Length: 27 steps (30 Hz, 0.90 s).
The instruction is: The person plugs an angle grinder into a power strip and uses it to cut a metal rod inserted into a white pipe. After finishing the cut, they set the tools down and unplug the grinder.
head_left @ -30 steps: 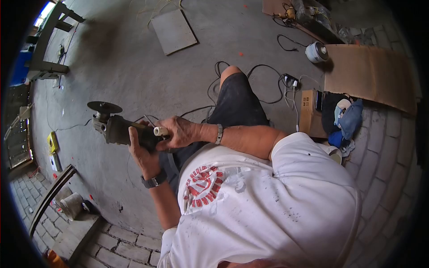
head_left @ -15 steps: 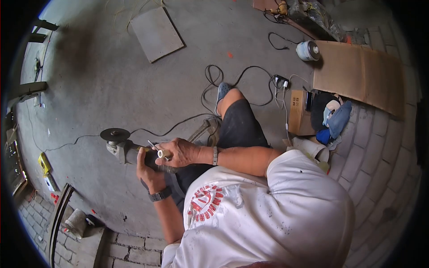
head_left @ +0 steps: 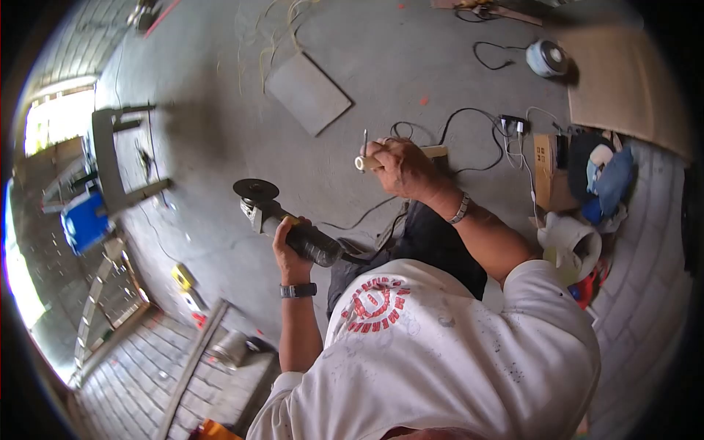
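My left hand [head_left: 288,246], wearing a dark watch, grips an angle grinder [head_left: 317,245] by its body. The grinder's dark disc [head_left: 256,191] faces up at the left and looks still. Higher and to the right, my right hand [head_left: 407,170] is closed around a cream-coloured tube-like piece [head_left: 364,163] with a round end. A thin metal rod [head_left: 365,139] sticks up beside that end, and a tan end [head_left: 434,152] shows behind the hand. The two hands are apart. A black cord [head_left: 357,259] trails from the grinder's rear past my lap.
A square board [head_left: 309,94] lies on the concrete floor ahead. Looping cords run to a power strip [head_left: 512,119] at the right, near a small carton [head_left: 544,172], clothes [head_left: 612,180] and flat cardboard [head_left: 623,88]. A metal frame [head_left: 110,161] and a yellow object [head_left: 182,276] are at the left.
My right hand has lifted away from the grinder, up and right, carrying the tube-like piece and rod. My left hand keeps the grinder. The view has shifted, showing more of the left side.
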Tool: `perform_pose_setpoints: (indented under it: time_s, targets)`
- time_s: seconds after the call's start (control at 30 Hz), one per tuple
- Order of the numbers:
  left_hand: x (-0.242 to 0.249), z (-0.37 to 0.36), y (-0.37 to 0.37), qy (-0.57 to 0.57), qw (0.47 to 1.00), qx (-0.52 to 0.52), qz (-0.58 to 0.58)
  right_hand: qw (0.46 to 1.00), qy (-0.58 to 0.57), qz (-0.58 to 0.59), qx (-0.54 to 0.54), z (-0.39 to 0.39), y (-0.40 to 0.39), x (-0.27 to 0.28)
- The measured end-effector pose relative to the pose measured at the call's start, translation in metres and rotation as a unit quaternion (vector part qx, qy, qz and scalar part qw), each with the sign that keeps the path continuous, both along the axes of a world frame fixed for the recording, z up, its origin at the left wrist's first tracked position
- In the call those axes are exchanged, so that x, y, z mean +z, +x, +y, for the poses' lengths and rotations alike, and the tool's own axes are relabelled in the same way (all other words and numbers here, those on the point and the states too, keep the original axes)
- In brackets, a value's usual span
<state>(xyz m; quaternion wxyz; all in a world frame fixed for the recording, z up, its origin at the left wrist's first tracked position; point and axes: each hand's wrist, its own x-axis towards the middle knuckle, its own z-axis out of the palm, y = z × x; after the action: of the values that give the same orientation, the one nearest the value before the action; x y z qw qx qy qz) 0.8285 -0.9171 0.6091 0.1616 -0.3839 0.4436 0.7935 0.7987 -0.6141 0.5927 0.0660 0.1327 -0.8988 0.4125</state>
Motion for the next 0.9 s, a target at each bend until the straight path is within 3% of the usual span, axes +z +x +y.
perform_pose_setpoints:
  time_s: [0.3,0.57,0.63,0.73,0.8,0.87,0.9]
  targets:
    - [0.042,0.117,-0.102,0.031,0.992,-0.12,0.009,0.986,0.094,-0.011,-0.137,0.145,0.002,0.053]
    - [0.022,0.146,-0.201,0.08,0.98,-0.185,0.003,0.965,0.141,-0.028,-0.218,0.153,-0.044,0.088]
    - [0.008,0.147,-0.242,0.129,0.965,-0.227,-0.002,0.97,0.09,-0.033,-0.223,0.154,-0.065,0.096]
    - [0.01,0.15,-0.289,0.175,0.96,-0.217,-0.028,0.957,0.048,-0.084,-0.272,0.158,-0.074,0.078]
    - [0.015,0.152,-0.313,0.195,0.957,-0.212,-0.022,0.928,0.061,-0.175,-0.324,0.165,-0.062,0.071]
    - [0.014,0.151,-0.328,0.209,0.952,-0.224,-0.011,0.865,0.104,-0.293,-0.395,0.178,-0.017,0.022]
    - [0.015,0.155,-0.336,0.212,0.951,-0.226,-0.013,0.865,0.138,-0.29,-0.386,0.184,0.005,0.011]
